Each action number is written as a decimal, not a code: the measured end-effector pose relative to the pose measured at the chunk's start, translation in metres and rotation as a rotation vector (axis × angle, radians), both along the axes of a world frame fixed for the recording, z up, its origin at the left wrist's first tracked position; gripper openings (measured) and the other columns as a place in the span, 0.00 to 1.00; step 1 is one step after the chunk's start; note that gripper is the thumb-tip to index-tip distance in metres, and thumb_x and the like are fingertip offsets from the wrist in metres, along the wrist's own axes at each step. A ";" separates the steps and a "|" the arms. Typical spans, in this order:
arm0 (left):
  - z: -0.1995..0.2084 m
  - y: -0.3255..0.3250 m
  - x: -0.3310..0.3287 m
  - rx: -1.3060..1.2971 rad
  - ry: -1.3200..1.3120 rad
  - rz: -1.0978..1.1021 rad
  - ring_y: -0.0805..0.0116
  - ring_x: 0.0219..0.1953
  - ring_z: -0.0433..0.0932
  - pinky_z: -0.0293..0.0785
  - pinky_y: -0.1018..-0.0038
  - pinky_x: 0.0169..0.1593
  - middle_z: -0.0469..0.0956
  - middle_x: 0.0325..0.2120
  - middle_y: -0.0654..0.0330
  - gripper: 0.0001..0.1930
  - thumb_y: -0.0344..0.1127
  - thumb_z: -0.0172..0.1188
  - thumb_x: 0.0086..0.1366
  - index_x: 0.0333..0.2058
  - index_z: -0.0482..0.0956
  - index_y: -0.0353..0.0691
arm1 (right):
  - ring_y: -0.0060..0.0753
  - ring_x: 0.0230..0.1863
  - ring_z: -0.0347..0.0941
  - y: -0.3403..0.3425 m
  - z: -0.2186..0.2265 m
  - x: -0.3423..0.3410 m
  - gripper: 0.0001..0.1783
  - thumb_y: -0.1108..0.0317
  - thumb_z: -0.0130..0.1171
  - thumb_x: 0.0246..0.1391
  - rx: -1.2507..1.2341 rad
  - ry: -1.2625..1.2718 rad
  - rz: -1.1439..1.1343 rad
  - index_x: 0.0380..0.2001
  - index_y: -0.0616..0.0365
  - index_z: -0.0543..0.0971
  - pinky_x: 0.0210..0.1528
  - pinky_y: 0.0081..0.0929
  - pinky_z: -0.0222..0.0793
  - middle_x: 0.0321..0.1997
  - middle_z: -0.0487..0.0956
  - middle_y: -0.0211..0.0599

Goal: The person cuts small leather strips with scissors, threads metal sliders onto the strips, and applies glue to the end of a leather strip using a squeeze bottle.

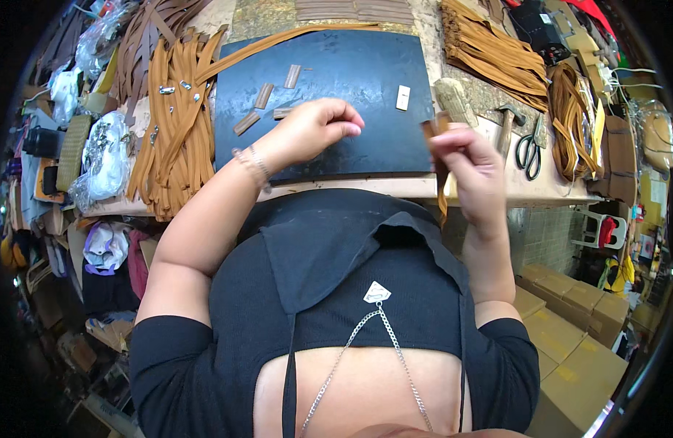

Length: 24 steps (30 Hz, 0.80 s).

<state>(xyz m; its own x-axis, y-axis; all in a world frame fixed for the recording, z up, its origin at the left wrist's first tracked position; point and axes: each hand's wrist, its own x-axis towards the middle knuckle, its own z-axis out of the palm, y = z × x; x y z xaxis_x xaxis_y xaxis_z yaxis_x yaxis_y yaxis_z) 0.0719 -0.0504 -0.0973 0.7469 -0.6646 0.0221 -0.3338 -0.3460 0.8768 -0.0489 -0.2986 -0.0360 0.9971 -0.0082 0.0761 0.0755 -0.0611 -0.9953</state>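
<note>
- In the head view, your right hand (471, 164) was up off the near right corner of the flat black rectangular board (351, 73), its fingers pinching a narrow orange-brown flexible strip (444, 182).
- That strip hung down past the table (395, 187) edge; its upper end looked doubled, though blur hid the detail. A firm thumb-and-finger pinch near that end probably served best, with the tail hanging free and untwisted.
- Your left hand (325, 130) hung over the middle of the board, fingers curled toward the thumb. Nothing showed between them; whether the tips met, you could not tell.
- Small grey-brown ridged rectangular pieces (263, 95) lay near your left wrist, one partly behind it. Keeping that wrist raised would likely have spared them a nudge.
- A small cream rectangular piece (403, 98) lay alone toward the board's right side; the strip was best kept from brushing it.
- The black-handled scissors (528, 155) lay right of your right hand, so a wide swing there seemed unwise.
</note>
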 end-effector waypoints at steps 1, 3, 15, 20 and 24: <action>0.010 0.005 -0.008 -0.096 0.246 -0.070 0.74 0.38 0.75 0.72 0.76 0.46 0.80 0.35 0.65 0.06 0.31 0.57 0.69 0.41 0.81 0.39 | 0.24 0.36 0.74 0.008 -0.004 0.006 0.08 0.79 0.59 0.57 -0.147 -0.089 0.020 0.39 0.60 0.82 0.38 0.22 0.71 0.37 0.77 0.33; 0.020 0.014 -0.021 -0.309 0.647 -0.175 0.80 0.37 0.72 0.71 0.80 0.46 0.78 0.34 0.68 0.09 0.34 0.55 0.72 0.40 0.79 0.35 | 0.28 0.38 0.75 0.028 -0.005 0.013 0.10 0.79 0.62 0.54 -0.347 -0.221 0.066 0.40 0.60 0.83 0.40 0.23 0.71 0.37 0.77 0.36; 0.031 0.018 -0.055 -0.444 0.720 0.147 0.83 0.28 0.70 0.70 0.81 0.34 0.75 0.24 0.70 0.16 0.47 0.60 0.70 0.33 0.82 0.39 | 0.34 0.35 0.75 0.075 0.002 0.023 0.12 0.74 0.70 0.47 -0.445 -0.422 0.112 0.37 0.62 0.83 0.38 0.27 0.73 0.34 0.77 0.40; 0.030 0.021 -0.057 -0.448 0.981 0.208 0.81 0.29 0.75 0.73 0.81 0.36 0.78 0.26 0.67 0.19 0.50 0.60 0.69 0.33 0.80 0.38 | 0.31 0.31 0.73 0.079 -0.006 0.019 0.08 0.75 0.69 0.47 -0.381 -0.277 0.098 0.29 0.63 0.79 0.33 0.26 0.70 0.31 0.76 0.37; 0.026 0.026 -0.056 -0.451 1.030 0.173 0.81 0.27 0.74 0.72 0.81 0.34 0.77 0.24 0.68 0.21 0.55 0.61 0.66 0.33 0.80 0.39 | 0.31 0.31 0.74 0.083 -0.007 0.018 0.08 0.73 0.70 0.47 -0.379 -0.293 0.125 0.29 0.62 0.79 0.34 0.25 0.71 0.31 0.76 0.37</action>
<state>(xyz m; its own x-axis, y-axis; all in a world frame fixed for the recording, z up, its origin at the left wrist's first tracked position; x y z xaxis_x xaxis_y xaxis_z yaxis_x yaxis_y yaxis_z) 0.0160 -0.0239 -0.0712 0.6287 -0.6382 -0.4443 0.6395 0.0993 0.7624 -0.0305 -0.2153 -0.0429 0.9249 0.1928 0.3278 0.3787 -0.3871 -0.8407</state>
